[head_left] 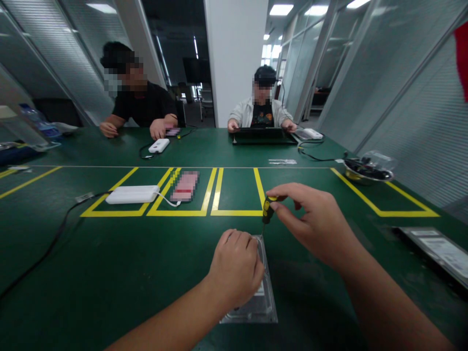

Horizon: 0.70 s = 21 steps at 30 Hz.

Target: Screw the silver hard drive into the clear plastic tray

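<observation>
A flat silver hard drive (268, 307) lies on the green table in front of me. My left hand (237, 265) rests over its upper left part with the fingers curled, hiding much of it; whether the fingers pinch anything cannot be seen. In my right hand (307, 217) is a small black and yellow screwdriver (268, 209), pinched between thumb and index finger at its handle. It stands nearly upright, its thin shaft pointing down to the drive's top right corner.
A white power bank (133, 194) with cables and a blurred phone (185, 186) lie left beyond my hands. Another drive (438, 251) is at the right edge, a bowl of dark parts (368, 170) behind it. Two people sit across the table.
</observation>
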Each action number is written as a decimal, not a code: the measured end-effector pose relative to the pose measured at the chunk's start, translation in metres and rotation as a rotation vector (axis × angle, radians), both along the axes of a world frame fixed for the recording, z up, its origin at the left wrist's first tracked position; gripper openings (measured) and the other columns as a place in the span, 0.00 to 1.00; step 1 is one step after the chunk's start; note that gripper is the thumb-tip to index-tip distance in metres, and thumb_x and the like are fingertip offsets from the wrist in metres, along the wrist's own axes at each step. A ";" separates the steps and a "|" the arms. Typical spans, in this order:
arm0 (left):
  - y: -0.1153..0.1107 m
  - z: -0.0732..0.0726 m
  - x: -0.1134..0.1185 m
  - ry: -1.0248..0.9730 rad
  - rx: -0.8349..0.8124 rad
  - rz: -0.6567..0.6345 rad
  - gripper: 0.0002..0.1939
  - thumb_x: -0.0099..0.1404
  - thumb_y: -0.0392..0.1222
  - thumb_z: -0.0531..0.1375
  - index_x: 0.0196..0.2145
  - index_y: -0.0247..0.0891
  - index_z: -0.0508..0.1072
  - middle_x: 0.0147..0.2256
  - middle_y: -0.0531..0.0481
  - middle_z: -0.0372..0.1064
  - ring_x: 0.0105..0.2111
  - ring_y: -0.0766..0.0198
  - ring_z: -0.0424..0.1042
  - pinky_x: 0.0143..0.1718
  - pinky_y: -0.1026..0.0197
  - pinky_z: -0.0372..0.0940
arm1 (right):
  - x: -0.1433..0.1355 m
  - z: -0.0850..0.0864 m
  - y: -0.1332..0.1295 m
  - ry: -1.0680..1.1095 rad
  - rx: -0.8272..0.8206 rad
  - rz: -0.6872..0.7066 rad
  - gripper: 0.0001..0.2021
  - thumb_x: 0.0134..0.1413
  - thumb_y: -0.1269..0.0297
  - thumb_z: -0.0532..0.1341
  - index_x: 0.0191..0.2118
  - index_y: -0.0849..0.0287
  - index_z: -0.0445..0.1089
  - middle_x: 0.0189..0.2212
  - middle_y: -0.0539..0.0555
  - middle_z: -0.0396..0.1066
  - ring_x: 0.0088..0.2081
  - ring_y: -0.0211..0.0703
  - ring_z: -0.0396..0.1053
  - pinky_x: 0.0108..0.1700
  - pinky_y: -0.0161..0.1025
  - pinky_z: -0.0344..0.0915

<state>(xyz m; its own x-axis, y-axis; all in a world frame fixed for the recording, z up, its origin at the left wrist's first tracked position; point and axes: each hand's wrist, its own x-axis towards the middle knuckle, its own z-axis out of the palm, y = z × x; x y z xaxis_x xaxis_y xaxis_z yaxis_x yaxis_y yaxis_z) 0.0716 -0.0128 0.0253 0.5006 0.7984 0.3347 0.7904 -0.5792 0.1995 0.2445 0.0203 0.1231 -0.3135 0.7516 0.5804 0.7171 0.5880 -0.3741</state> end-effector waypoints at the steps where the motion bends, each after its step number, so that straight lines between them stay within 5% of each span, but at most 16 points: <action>1: 0.000 0.000 0.000 0.000 0.000 -0.001 0.09 0.63 0.38 0.55 0.39 0.35 0.74 0.37 0.44 0.70 0.40 0.52 0.67 0.50 0.45 0.61 | 0.000 0.000 0.000 -0.012 -0.005 -0.013 0.08 0.57 0.70 0.61 0.43 0.58 0.74 0.39 0.53 0.75 0.40 0.43 0.72 0.45 0.40 0.68; 9: 0.000 0.000 0.000 0.004 0.003 -0.005 0.10 0.64 0.38 0.55 0.39 0.34 0.74 0.36 0.43 0.69 0.40 0.52 0.66 0.50 0.45 0.61 | -0.001 0.001 0.000 -0.018 0.030 0.002 0.09 0.59 0.71 0.58 0.42 0.59 0.74 0.41 0.55 0.74 0.42 0.44 0.72 0.46 0.41 0.68; 21: 0.000 0.001 0.000 0.011 0.004 0.002 0.09 0.63 0.38 0.55 0.39 0.35 0.74 0.37 0.43 0.69 0.40 0.52 0.66 0.50 0.45 0.61 | -0.003 0.001 -0.001 -0.038 0.033 -0.062 0.06 0.59 0.66 0.61 0.39 0.59 0.74 0.32 0.53 0.71 0.33 0.40 0.68 0.33 0.36 0.63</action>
<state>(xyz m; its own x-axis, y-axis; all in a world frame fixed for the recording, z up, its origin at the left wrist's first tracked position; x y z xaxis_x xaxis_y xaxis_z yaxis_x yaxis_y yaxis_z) 0.0718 -0.0128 0.0258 0.5026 0.7982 0.3322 0.7937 -0.5783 0.1886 0.2410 0.0194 0.1242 -0.2893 0.7506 0.5940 0.7655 0.5540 -0.3272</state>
